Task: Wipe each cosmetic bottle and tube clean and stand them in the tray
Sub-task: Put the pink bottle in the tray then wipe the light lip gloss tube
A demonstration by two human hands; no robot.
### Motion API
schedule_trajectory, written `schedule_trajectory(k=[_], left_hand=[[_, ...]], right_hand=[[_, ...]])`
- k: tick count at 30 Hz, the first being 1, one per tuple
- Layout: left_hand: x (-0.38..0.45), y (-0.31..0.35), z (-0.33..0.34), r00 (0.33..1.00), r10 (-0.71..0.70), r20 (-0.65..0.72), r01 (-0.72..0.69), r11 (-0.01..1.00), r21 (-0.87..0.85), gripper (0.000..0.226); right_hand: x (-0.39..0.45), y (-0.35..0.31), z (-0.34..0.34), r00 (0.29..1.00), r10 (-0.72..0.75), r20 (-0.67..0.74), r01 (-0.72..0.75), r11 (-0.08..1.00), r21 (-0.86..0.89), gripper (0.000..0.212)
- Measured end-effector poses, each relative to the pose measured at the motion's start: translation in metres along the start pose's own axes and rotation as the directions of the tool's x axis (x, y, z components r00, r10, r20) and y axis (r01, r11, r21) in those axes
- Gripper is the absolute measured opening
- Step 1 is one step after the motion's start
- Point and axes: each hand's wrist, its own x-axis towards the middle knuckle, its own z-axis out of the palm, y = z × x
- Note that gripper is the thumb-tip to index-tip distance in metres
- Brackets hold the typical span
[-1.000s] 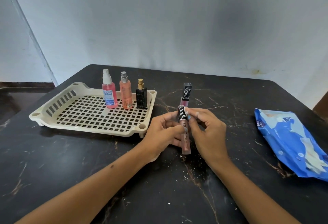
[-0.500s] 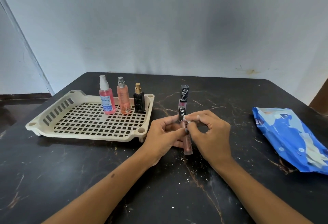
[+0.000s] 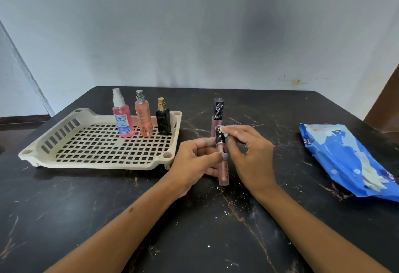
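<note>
Upright, the lip-gloss tube (image 3: 222,160) sits in left grip (image 3: 195,160); right grip (image 3: 248,151) pinches its cap.

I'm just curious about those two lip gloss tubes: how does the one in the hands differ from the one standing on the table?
The held tube is gripped by the left hand and tilted; the standing tube is upright, untouched. The held tube looks beige-pink, the standing tube deeper pink. Both have black patterned caps and sit outside the tray.

1. We see a black marble table (image 3: 86,208) with white crumbs (image 3: 224,208) scattered on it.
2. We see a pale wall (image 3: 194,24) behind, a dark smudge (image 3: 259,33) on it.
</note>
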Motion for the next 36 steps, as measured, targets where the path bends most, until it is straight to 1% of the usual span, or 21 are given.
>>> schedule_trajectory(k=[3,6,8,11,13,17,22,24,26,28,30,32,36], left_hand=[[0.0002,-0.0005,0.0000,1.000,0.005,0.006,-0.005,1.000,0.012,0.027],[0.0002,-0.0006,-0.0010,1.000,-0.003,0.000,0.003,1.000,-0.002,0.027],[-0.0002,0.0003,-0.0017,1.000,-0.004,0.014,0.004,1.000,0.003,0.026],[-0.0009,0.0007,-0.0016,0.999,0.003,0.032,-0.004,0.999,0.032,0.027],[-0.0008,0.0002,-0.0012,1.000,0.009,0.022,-0.009,1.000,0.024,0.028],[-0.0010,0.0009,-0.0021,1.000,0.006,0.016,-0.006,1.000,-0.002,0.029],[-0.0023,0.0016,-0.0017,0.999,0.013,0.043,-0.014,1.000,0.027,0.028],[-0.0020,0.0007,-0.0019,0.999,0.027,0.035,-0.028,0.999,0.018,0.030],[-0.0018,0.0000,-0.0024,0.999,0.035,0.026,-0.036,0.999,0.021,0.033],[-0.0014,0.0000,-0.0023,0.999,0.034,0.029,-0.035,0.999,0.030,0.032],[-0.0011,0.0003,-0.0015,0.999,0.032,0.028,-0.033,0.999,0.036,0.030],[-0.0015,0.0002,-0.0007,0.999,0.035,0.025,-0.036,0.999,0.037,0.029],[-0.0042,0.0010,0.0000,0.999,0.037,0.037,-0.039,0.998,0.047,0.027]], right_hand=[[0.0006,0.0010,-0.0001,0.999,0.035,-0.038,-0.036,0.999,-0.026,0.021],[-0.0015,-0.0014,-0.0005,0.999,-0.029,-0.035,0.029,0.999,-0.021,0.017],[-0.0017,-0.0015,-0.0008,0.999,-0.042,-0.022,0.042,0.999,0.005,0.020],[0.0005,0.0006,-0.0013,0.999,0.022,-0.038,-0.022,1.000,0.008,0.023],[0.0006,0.0002,-0.0010,0.998,0.036,-0.053,-0.036,0.999,0.002,0.021],[-0.0014,-0.0014,-0.0005,0.999,-0.047,-0.017,0.047,0.999,-0.001,0.020],[0.0004,0.0012,-0.0020,0.999,0.031,-0.045,-0.031,1.000,0.000,0.022],[-0.0012,-0.0005,-0.0019,0.999,-0.014,-0.040,0.013,1.000,-0.015,0.019],[-0.0030,-0.0027,-0.0020,0.996,-0.089,-0.015,0.088,0.995,-0.045,0.019],[-0.0024,-0.0016,-0.0018,0.992,-0.128,-0.004,0.127,0.988,-0.086,0.020],[-0.0013,0.0001,-0.0017,0.994,-0.111,-0.008,0.110,0.989,-0.099,0.023],[-0.0006,-0.0002,-0.0024,0.997,-0.076,-0.010,0.075,0.994,-0.079,0.022],[-0.0026,-0.0051,-0.0060,0.995,-0.095,0.002,0.095,0.993,-0.070,0.011]])
